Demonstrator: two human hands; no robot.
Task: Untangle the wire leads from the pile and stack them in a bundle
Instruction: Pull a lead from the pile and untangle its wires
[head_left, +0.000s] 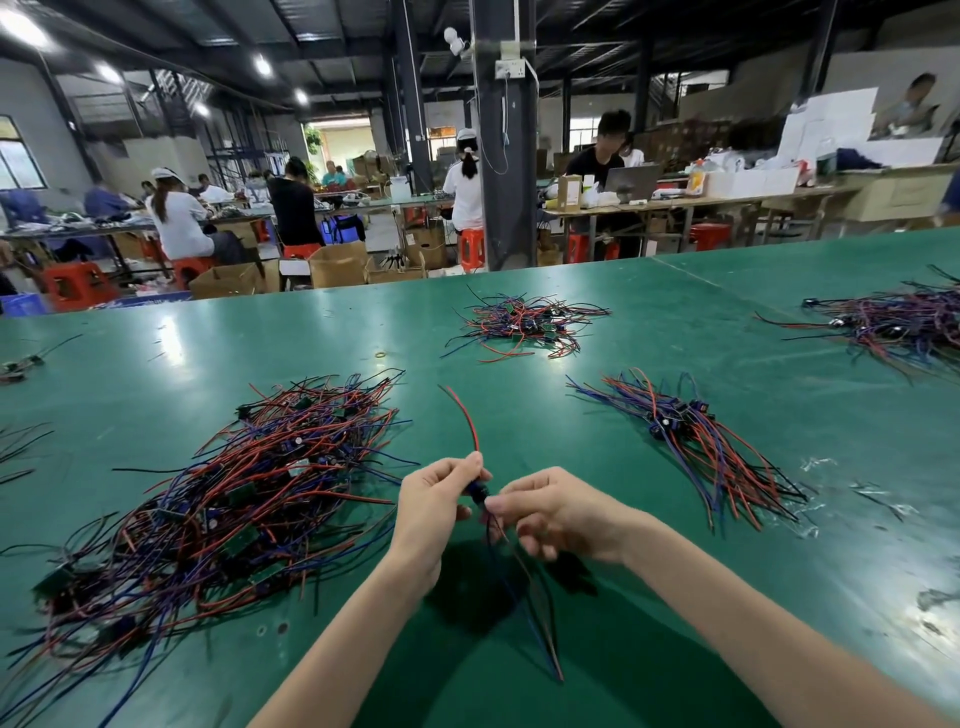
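Closest to me, the left hand (434, 499) and right hand (556, 514) both pinch one wire lead (467, 421) at its dark middle, fingers curled tight. They hold it above the green table (623, 649) so the loose ends hang free (a red one sticks up). The tangled pile (234, 499) lies just left, within easy reach, the straightened bundle (701, 436) farther right, and another heap (524, 325) beyond.

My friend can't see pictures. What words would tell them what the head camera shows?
The left hand and right hand pinch one wire lead between them above a green table, its red end curving up. A big tangled pile of leads lies to the left, a neater bundle to the right.
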